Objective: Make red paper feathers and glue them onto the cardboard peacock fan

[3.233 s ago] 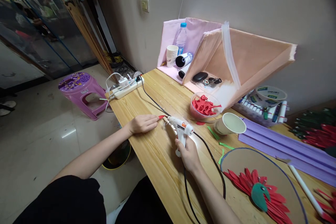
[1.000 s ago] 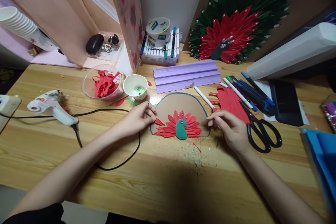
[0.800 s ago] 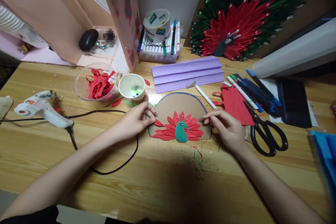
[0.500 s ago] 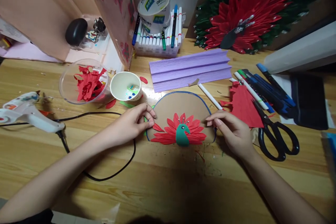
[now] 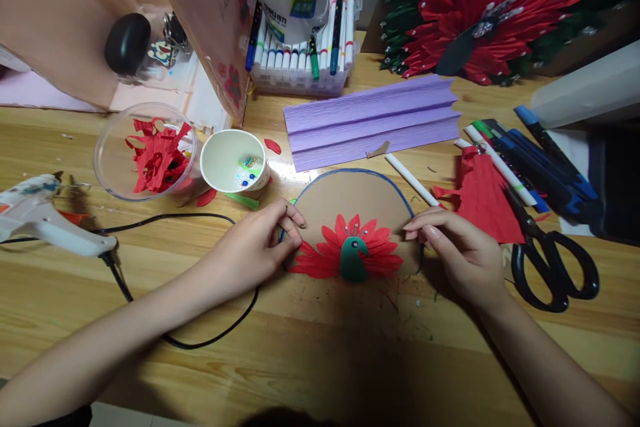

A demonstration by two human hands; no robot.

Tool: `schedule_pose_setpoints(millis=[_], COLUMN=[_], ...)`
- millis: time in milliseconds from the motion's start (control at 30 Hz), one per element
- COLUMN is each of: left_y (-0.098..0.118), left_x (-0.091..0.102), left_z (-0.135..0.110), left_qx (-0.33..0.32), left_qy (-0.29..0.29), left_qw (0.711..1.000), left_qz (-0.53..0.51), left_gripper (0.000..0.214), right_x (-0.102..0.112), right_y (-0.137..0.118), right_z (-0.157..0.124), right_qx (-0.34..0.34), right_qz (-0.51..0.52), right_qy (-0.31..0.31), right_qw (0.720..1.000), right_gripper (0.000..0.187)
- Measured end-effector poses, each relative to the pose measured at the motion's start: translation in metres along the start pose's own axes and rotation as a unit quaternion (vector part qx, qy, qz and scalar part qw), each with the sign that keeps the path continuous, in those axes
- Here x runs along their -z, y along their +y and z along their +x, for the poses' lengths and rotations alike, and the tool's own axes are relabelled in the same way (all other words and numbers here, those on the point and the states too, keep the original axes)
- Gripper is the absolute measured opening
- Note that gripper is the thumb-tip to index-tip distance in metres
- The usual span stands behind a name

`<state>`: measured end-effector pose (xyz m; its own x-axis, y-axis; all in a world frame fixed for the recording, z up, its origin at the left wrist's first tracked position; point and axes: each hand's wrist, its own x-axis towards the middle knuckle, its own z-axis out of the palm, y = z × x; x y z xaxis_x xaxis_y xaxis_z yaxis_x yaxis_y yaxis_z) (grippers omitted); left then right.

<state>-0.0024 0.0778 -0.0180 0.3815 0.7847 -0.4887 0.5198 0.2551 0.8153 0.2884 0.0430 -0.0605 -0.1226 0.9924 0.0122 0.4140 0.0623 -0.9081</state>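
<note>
A rounded piece of brown cardboard [image 5: 345, 197] with a blue-marked edge lies on the table. Several red paper petals [image 5: 320, 261] fan out on it around a green peacock body [image 5: 353, 263] with an eye and small pins on its head. My left hand [image 5: 263, 237] is closed at the cardboard's left side, its thumb and fingertips pinching a red petal at the fan's left end; the fingers partly cover it. My right hand [image 5: 463, 250] has thumb and forefinger closed at the cardboard's right edge, gripping it there.
A white paper cup [image 5: 213, 170] of beads and a clear tub [image 5: 105, 160] of red scraps stand to the left, near a glue gun [image 5: 65, 227] and its black cord. Purple crepe paper [image 5: 370, 120] lies behind. Black-handled scissors [image 5: 555, 273], red crepe paper [image 5: 485, 197] and markers lie right.
My left hand has brought the red petal down against the left end of the fan, where it stood apart before. My right hand stays at the cardboard's edge. The view has shifted slightly.
</note>
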Motion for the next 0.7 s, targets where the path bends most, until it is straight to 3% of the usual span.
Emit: schedule_pose_setpoints(millis=[133,300,700], left_y=[-0.001,0.003,0.007], left_x=[-0.005,-0.01,-0.011], left_z=[-0.005,-0.007,-0.006], left_qx=[-0.034,-0.059,-0.024], left_qy=[0.015,0.031,0.017], left_qw=[0.996,0.991,0.984], left_qz=[0.087,0.116,0.177], left_gripper=[0.014,0.01,0.011], right_x=[0.0,0.0,0.001], right_y=[0.001,0.001,0.002], right_z=[0.0,0.001,0.002], right_qx=[0.006,0.001,0.018], right_qz=[-0.004,-0.011,-0.023], right_qy=[-0.003,-0.004,-0.018], right_qw=[1.0,1.0,0.999], right_gripper=[0.018,0.018,0.016])
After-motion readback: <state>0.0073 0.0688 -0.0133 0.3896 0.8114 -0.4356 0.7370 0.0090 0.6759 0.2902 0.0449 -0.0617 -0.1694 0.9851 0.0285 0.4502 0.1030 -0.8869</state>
